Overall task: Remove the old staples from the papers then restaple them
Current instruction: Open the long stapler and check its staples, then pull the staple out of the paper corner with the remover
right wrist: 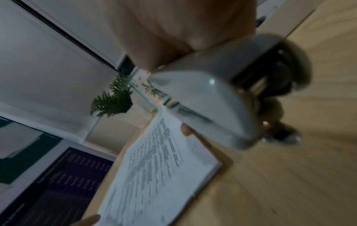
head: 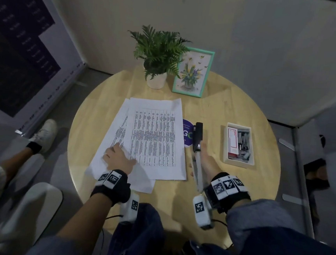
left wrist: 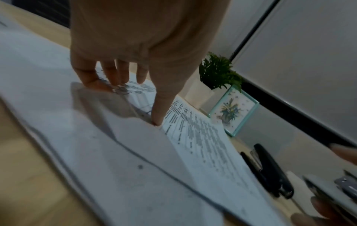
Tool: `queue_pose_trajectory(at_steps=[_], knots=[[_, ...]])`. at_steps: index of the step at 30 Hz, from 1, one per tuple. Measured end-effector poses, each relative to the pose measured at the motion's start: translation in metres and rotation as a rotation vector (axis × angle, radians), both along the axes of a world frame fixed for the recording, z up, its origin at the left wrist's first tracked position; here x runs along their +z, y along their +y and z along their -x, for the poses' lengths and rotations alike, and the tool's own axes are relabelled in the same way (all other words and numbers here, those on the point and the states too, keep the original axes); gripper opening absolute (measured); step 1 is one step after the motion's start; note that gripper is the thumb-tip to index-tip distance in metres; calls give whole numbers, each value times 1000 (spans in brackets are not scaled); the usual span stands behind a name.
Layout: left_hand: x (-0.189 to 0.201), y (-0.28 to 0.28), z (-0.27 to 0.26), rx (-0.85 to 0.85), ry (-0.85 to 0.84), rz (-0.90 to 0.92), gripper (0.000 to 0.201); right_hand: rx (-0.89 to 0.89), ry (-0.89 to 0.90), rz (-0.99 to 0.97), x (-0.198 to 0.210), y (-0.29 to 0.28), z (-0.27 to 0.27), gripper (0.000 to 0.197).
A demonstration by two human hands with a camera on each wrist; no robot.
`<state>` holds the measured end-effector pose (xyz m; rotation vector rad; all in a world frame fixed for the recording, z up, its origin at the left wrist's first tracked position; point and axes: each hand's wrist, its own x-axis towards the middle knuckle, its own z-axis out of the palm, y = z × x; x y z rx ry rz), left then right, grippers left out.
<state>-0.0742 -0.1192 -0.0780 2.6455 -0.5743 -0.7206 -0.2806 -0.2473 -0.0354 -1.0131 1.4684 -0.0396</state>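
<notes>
Seemingly mid-task, my left hand [head: 117, 157] presses flat-fingered on the loose, fanned papers [head: 154, 138] at table centre, my right hand [head: 204, 165] grips the grey stapler [head: 197, 170] at their four o'clock, so restapling looks still undone.

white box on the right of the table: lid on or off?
Off. The white box sits open-topped in the head view, its contents exposed: a red and white staple carton and loose grey metal pieces. No lid is visible.
</notes>
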Motion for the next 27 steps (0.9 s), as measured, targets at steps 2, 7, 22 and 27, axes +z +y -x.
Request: queue_pose_trajectory(at_steps=[2, 7, 22, 27], knots=[[-5, 0, -4, 18, 56, 85, 88, 86, 41, -28, 3, 11, -3, 97], [-11, 1, -14, 104, 291, 282, 64, -49, 83, 37, -18, 22, -9, 18], [57, 10, -7, -889, -268, 649, 62, 455, -185, 654, 72, 52, -17, 25], [107, -22, 16, -1252, -280, 514, 60, 429, -257, 812, 109, 67, -14, 20]])
